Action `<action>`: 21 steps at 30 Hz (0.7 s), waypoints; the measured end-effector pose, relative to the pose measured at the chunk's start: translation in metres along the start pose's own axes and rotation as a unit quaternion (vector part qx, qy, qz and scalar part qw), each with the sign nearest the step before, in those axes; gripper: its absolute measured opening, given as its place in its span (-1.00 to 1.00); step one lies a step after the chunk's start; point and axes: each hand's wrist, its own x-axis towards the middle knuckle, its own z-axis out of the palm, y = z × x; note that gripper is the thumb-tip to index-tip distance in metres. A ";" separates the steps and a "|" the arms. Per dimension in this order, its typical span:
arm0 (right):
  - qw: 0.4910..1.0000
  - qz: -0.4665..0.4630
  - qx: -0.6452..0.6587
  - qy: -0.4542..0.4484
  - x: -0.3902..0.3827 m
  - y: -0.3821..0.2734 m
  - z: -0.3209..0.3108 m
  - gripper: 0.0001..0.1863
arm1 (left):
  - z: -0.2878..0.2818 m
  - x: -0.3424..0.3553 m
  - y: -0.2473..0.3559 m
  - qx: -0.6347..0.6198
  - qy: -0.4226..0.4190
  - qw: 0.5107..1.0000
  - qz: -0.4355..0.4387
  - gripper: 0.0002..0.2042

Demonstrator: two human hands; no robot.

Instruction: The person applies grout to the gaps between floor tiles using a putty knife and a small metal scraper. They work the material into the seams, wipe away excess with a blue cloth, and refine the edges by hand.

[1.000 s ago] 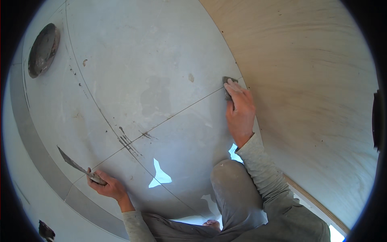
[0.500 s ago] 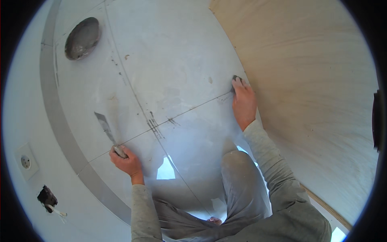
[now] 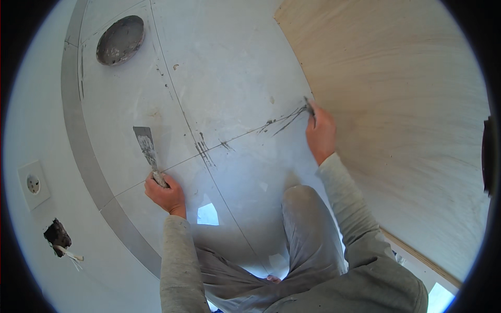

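Note:
My left hand (image 3: 166, 194) is closed round the handle of a putty knife (image 3: 146, 145), its blade smeared with grey paste and pointing away from me. At the right, near the wooden panel, my right hand (image 3: 320, 134) pinches a small dark scraper (image 3: 308, 106), seen edge-on and mostly hidden by the fingers. The scraper is at the end of a thin joint between the pale floor tiles (image 3: 235, 83). Dark grey streaks of paste (image 3: 282, 123) lie along and across that joint beside it. More smears (image 3: 203, 148) mark the spot where two joints cross.
A round bowl (image 3: 120, 40) coated with grey paste stands on the tiles at the far left. A plywood panel (image 3: 396, 115) borders the tiles on the right. Along the left run a grey skirting strip (image 3: 86, 146), a wall socket (image 3: 33, 183) and a hole with wires (image 3: 58, 237).
My right hand has turned the scraper edge-on, and fresh grey streaks have appeared on the joint beside it. The putty knife has turned to show its blade more broadly. The view has shifted slightly.

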 end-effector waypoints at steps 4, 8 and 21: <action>0.989 0.028 -0.133 -0.054 0.011 0.027 0.013 -0.64 | 0.005 -0.004 0.002 0.004 -0.008 1.000 -0.005 -0.70; 0.978 0.089 -0.157 -0.105 -0.014 -0.007 0.032 -0.64 | 0.002 -0.003 -0.001 0.009 -0.004 1.000 -0.001 -0.70; 0.978 -0.051 0.078 -0.185 -0.059 -0.108 0.054 -0.59 | 0.000 0.000 0.000 0.005 0.005 1.000 0.006 -0.71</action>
